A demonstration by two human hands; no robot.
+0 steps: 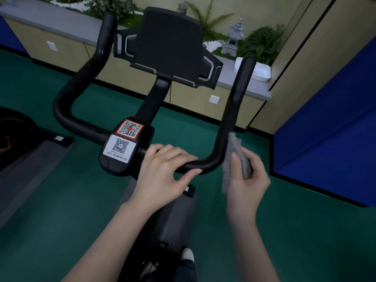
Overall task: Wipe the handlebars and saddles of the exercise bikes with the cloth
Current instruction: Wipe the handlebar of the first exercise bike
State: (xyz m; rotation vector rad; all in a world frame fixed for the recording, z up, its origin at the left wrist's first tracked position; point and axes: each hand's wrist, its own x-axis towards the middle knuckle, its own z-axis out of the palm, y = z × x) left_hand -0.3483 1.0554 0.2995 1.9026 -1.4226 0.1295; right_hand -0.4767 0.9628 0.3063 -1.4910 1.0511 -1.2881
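Handlebar (205,164) grasped on its cross section by the left hand (162,171), fingers curled over the tube. Right hand (247,180) pinches the grey cloth (234,157), which lies against the right bend. From there the horn rises up and away, nearer the right hand.

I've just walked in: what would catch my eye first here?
The black handlebar fills the middle, two QR stickers at its centre. The left hand holds its lower bar; the right hand holds a grey cloth at the right bend. A stone lantern sits behind.
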